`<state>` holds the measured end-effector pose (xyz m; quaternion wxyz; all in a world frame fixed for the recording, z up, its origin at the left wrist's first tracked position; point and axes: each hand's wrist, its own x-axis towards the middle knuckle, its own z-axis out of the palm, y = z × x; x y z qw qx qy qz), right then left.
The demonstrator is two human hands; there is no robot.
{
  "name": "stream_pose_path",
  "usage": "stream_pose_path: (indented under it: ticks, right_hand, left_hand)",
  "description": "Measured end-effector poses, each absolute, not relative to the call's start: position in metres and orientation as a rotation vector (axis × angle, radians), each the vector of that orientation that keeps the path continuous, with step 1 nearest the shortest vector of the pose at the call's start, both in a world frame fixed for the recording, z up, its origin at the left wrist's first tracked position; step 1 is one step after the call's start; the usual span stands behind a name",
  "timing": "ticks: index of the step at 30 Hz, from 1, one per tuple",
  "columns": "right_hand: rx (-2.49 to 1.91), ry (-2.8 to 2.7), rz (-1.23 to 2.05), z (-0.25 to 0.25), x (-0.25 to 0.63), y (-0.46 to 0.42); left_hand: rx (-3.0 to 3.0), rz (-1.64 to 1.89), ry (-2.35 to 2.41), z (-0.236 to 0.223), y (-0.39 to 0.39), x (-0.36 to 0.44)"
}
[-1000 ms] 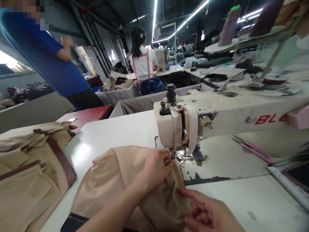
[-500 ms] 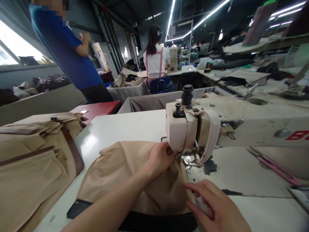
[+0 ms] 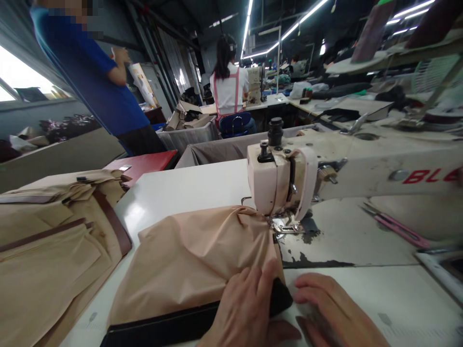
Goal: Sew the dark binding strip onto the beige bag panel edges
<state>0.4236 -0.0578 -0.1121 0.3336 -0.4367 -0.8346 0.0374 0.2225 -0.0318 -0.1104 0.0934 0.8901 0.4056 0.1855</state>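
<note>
A beige fabric piece (image 3: 195, 260) with a black band (image 3: 166, 326) along its near edge lies on the white sewing table (image 3: 188, 185). Its far end is gathered under the presser foot (image 3: 284, 227) of a cream sewing machine (image 3: 269, 180). My left hand (image 3: 246, 308) sits over the band's end, fingers spread on the cloth, holding it. My right hand (image 3: 329, 308) rests on the tabletop just beside the fabric, fingers loosely curved, holding nothing.
A stack of beige panels with brown straps (image 3: 54, 246) lies at the left. Pink-handled snips (image 3: 398, 230) sit right of the machine. A co-worker in a blue shirt (image 3: 94, 82) stands at the left; another person (image 3: 227, 89) sits beyond grey bins (image 3: 188, 140).
My left hand has moved back from the needle to the fabric's near edge. The cloth now lies flatter, with the black band showing. My right hand has shifted onto the tabletop.
</note>
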Motion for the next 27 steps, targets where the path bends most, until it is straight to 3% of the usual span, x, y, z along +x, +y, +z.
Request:
stream_pose_path:
  ticks: [6,10,14,19,23,27]
  right_hand:
    - [-0.937,-2.237,-0.005,-0.106,0.412,-0.042]
    - [-0.826,-2.242,0.033,-0.107,0.4,-0.036]
    - [-0.85,-2.212,0.016,-0.116,0.397,-0.039]
    - [-0.798,-2.223,-0.027,-0.117,0.406,-0.036]
    - [-0.742,-2.31,0.004,-0.107,0.416,-0.025]
    - [-0.644,-2.355,-0.07,-0.099,0.423,-0.009]
  left_hand:
    - [1.991,0.672,1.221,-0.057,-0.006,0.205]
    - [2.257,0.672,1.205,-0.023,0.006,0.218]
    - [2.711,0.257,1.092,-0.055,-0.009,0.229]
    - [2.875,0.35,1.124,-0.111,-0.024,0.221]
    - [2.789,0.555,1.1,-0.105,-0.013,0.219]
    - [2.656,0.523,1.085,-0.09,0.001,0.221]
